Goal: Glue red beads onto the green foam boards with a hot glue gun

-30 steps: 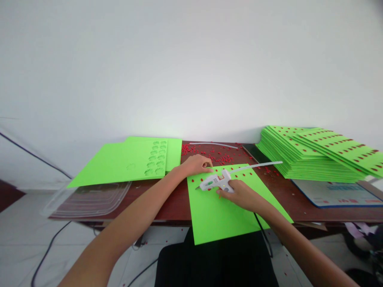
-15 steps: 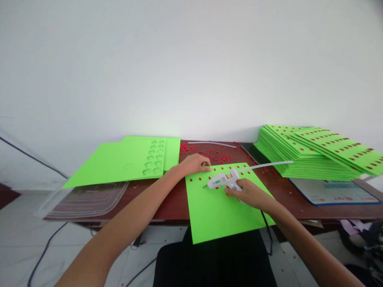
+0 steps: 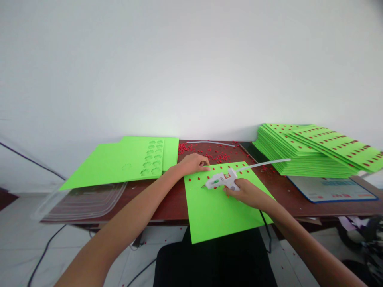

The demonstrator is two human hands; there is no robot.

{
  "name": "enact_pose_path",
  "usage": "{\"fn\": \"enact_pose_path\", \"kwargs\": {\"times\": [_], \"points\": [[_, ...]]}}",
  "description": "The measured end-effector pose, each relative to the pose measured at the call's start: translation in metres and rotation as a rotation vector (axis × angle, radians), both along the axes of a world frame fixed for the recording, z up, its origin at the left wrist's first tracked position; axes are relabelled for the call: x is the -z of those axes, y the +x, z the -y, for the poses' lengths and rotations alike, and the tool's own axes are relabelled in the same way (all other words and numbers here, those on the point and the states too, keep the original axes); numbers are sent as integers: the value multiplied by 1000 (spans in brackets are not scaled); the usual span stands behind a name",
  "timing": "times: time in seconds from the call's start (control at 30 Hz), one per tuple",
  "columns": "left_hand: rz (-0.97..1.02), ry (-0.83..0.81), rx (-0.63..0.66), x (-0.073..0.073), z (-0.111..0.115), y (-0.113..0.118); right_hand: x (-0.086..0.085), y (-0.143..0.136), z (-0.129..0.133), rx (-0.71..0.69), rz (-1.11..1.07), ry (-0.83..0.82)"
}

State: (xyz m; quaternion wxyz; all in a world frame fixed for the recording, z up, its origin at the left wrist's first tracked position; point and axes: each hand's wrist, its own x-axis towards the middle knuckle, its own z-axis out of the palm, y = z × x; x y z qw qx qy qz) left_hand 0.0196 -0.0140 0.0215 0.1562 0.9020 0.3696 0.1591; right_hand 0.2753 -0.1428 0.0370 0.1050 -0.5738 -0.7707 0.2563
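Observation:
A bright green sheet (image 3: 221, 215) lies over the table's front edge, with rows of small red pieces along its upper part. My right hand (image 3: 247, 192) is wrapped round a white glue gun (image 3: 223, 180), its nozzle pointing left at the sheet just below the red rows. A long pale glue stick (image 3: 269, 162) sticks out of the gun's back. My left hand (image 3: 196, 164) rests at the sheet's upper left edge, fingers curled together; whatever they may hold is too small to make out.
Loose red pieces (image 3: 220, 156) are scattered behind the sheet. Plain and flower-marked green sheets (image 3: 110, 163) lie left, over a clear plastic lid (image 3: 86, 201). A tall stack of green sheets (image 3: 311, 165) stands right, beside a dark flat object (image 3: 253, 152). A black cord (image 3: 266, 229) hangs near my right wrist.
The whole view has shifted very slightly. Both hands and the glue gun hold nearly the same place over the green sheet.

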Motion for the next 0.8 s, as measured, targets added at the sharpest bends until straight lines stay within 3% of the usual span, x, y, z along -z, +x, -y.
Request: {"fn": "enact_pose_path", "kwargs": {"times": [0.23,0.8], "points": [[-13,-12,-2,-4,3,1,-4,-5,3,19,27,12],[-3,-10,3,2,-2,-1,-1,-1,-2,48,-10,-29]]}}
